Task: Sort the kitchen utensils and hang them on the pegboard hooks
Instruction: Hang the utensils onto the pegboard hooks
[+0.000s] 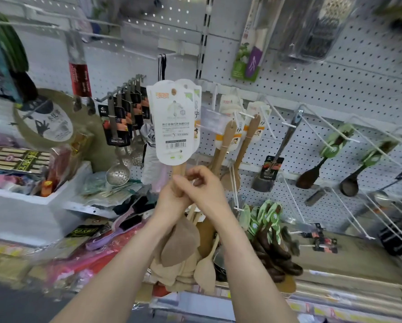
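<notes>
I hold a bundle of wooden spatulas [181, 238] upright in front of the white pegboard [335, 89]. Their white card labels [174, 122] point up and their blades hang below my wrists. My left hand [172, 199] grips the handles. My right hand [202, 185] lies over it, fingers curled around the same handles. More wooden spatulas [246, 141] hang on a white hook [245, 115] just right of the bundle.
Slotted metal ladles [118, 169] with black labels hang at left. Dark spoons with green cards [321, 159] hang on long white hooks [335, 134] at right. Loose dark spoons [272, 243] lie on the shelf below. A white box [27, 206] of goods stands at left.
</notes>
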A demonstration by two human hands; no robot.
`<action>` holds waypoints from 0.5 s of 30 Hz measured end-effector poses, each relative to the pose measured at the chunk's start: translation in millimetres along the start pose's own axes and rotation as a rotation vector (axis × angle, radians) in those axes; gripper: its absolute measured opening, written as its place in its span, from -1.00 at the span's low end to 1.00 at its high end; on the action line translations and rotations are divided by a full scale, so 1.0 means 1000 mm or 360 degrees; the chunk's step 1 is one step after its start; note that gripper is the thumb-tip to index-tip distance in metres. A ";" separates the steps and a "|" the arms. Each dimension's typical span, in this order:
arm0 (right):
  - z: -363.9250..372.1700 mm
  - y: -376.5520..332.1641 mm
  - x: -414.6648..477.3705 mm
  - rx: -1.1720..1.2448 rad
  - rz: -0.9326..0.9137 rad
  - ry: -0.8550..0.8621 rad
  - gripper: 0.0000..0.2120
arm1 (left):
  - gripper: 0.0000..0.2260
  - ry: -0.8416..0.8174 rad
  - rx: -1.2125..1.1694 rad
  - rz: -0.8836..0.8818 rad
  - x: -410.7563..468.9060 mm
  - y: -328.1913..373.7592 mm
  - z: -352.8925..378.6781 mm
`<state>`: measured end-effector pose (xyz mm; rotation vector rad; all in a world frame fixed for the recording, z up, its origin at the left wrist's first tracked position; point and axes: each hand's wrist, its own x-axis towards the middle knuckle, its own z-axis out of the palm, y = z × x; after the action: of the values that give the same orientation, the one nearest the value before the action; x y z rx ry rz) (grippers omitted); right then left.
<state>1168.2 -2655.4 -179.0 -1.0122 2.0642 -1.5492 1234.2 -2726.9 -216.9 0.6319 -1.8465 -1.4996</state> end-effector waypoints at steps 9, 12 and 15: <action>0.017 -0.011 -0.027 -0.0696 -0.0445 0.0348 -0.84 | -0.71 -0.0049 -0.0140 0.0246 -0.021 0.002 -0.009; 0.016 -0.010 -0.034 -0.0543 -0.0317 0.0354 -0.89 | -0.69 -0.0039 -0.0095 0.0110 -0.026 -0.001 -0.016; 0.012 -0.003 -0.042 -0.0438 -0.0252 0.0397 -0.86 | -0.61 -0.0072 -0.0168 -0.0069 -0.032 -0.003 -0.025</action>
<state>1205.3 -2633.7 -184.9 -1.1528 2.4765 -1.5644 1274.2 -2721.0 -222.8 0.5957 -1.7840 -1.6407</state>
